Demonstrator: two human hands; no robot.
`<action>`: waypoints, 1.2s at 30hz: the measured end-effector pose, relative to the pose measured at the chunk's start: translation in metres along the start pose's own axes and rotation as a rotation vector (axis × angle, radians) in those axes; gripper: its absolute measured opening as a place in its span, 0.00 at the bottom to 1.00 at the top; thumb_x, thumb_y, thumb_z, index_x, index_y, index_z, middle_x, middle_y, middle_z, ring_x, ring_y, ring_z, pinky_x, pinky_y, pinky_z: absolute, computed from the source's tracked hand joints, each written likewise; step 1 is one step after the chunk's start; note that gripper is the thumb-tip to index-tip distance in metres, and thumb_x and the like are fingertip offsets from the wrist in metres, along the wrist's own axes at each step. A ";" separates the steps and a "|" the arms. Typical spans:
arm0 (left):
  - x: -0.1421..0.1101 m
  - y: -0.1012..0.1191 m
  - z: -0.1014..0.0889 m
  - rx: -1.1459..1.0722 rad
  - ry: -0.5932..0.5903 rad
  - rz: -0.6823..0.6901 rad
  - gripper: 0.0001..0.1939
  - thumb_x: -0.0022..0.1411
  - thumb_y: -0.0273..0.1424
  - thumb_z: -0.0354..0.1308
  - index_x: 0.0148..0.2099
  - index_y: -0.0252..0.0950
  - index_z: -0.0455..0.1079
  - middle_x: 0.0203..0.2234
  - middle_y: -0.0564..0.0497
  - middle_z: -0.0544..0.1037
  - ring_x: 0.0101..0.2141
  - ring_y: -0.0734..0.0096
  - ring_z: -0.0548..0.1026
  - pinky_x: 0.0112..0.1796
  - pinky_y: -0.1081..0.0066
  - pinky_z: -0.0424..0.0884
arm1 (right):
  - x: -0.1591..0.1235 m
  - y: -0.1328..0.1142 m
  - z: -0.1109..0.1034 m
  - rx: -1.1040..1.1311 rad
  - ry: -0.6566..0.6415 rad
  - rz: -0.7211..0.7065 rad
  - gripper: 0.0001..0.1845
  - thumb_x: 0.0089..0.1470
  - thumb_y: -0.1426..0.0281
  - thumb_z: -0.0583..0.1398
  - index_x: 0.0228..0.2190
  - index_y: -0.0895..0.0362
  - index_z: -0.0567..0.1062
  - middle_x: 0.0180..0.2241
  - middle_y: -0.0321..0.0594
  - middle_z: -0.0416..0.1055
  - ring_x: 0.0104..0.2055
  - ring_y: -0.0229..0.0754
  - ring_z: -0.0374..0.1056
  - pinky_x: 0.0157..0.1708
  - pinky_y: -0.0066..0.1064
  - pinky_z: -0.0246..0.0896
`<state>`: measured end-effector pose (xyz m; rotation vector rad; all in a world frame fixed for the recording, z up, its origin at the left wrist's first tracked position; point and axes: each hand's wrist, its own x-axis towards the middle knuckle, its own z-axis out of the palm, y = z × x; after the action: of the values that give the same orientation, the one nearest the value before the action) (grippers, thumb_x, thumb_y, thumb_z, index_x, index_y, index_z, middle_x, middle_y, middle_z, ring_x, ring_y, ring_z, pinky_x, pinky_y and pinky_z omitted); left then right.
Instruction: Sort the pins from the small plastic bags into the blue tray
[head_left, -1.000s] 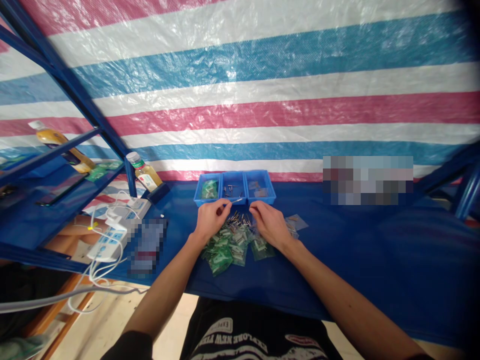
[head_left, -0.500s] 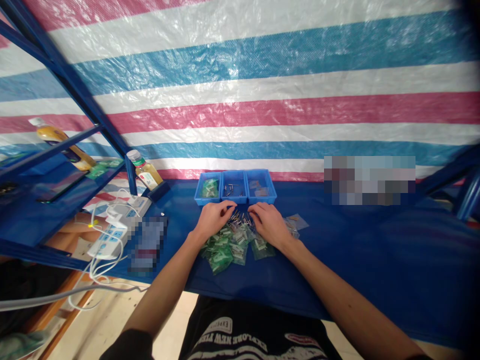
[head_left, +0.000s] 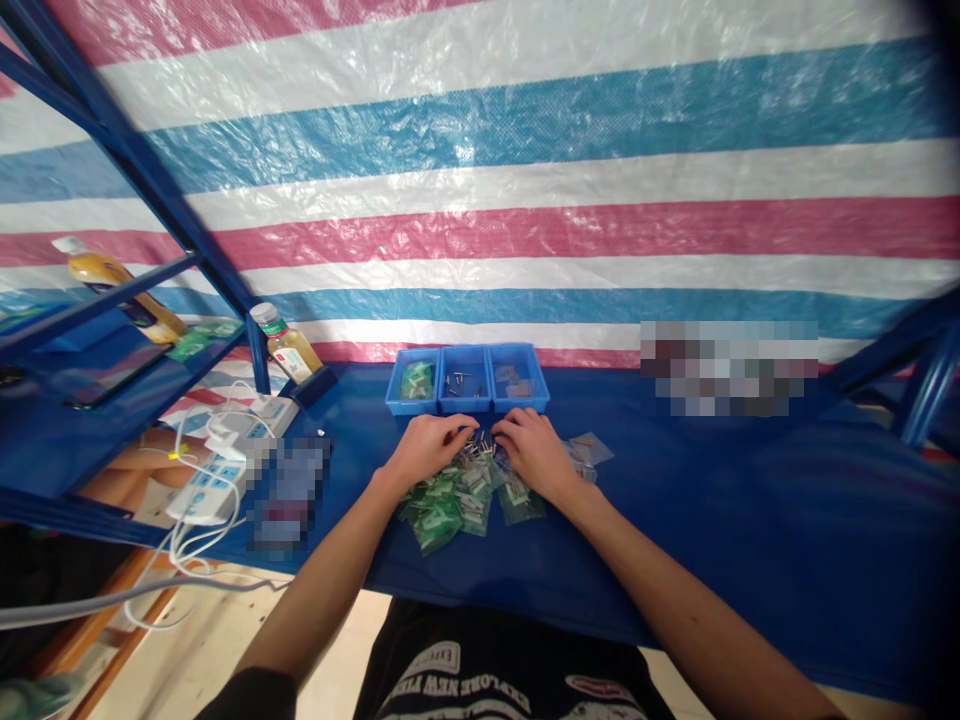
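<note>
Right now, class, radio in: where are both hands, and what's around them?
Left hand, right hand low over loose metal pins, no clear grip. Green plastic bags below. Blue divided tray just ahead.

The black T-shirt (head_left: 457,670) carries white capitals reading "EXPLORE NEW" across the chest; above them, a white badge (head_left: 436,657) shows "EXPE", cut off at its end; a red-edged oval patch (head_left: 600,690) has lettering too small to read; the print on the green-marked plastic bags (head_left: 442,510) and the label on the juice bottle (head_left: 289,350) are also too small to read; two pixelated patches hide whatever they cover.
</note>
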<state>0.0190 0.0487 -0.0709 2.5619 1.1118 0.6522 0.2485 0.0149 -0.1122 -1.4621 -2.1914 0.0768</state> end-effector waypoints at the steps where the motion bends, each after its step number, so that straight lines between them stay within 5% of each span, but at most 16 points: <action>1: 0.000 0.000 0.000 0.001 0.000 0.000 0.14 0.73 0.36 0.53 0.51 0.42 0.79 0.25 0.54 0.80 0.24 0.74 0.74 0.31 0.76 0.64 | 0.000 0.000 0.000 -0.004 0.003 0.004 0.07 0.66 0.72 0.60 0.41 0.51 0.79 0.40 0.43 0.73 0.45 0.49 0.65 0.42 0.39 0.54; 23: 0.001 0.001 -0.001 0.006 -0.013 -0.011 0.14 0.73 0.35 0.54 0.53 0.42 0.78 0.27 0.53 0.81 0.24 0.74 0.75 0.31 0.75 0.65 | 0.001 0.005 0.008 -0.019 -0.017 -0.023 0.05 0.65 0.73 0.60 0.36 0.53 0.76 0.40 0.44 0.71 0.45 0.50 0.63 0.42 0.40 0.56; 36: 0.001 0.005 -0.003 -0.029 -0.032 0.010 0.14 0.73 0.37 0.53 0.51 0.41 0.78 0.25 0.54 0.80 0.25 0.73 0.75 0.31 0.76 0.64 | 0.002 -0.013 -0.015 0.127 0.051 -0.143 0.10 0.68 0.77 0.53 0.37 0.55 0.72 0.35 0.42 0.73 0.41 0.48 0.67 0.42 0.39 0.58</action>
<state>0.0211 0.0461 -0.0658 2.5454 1.0725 0.6231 0.2436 0.0085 -0.0945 -1.2228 -2.2006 0.1262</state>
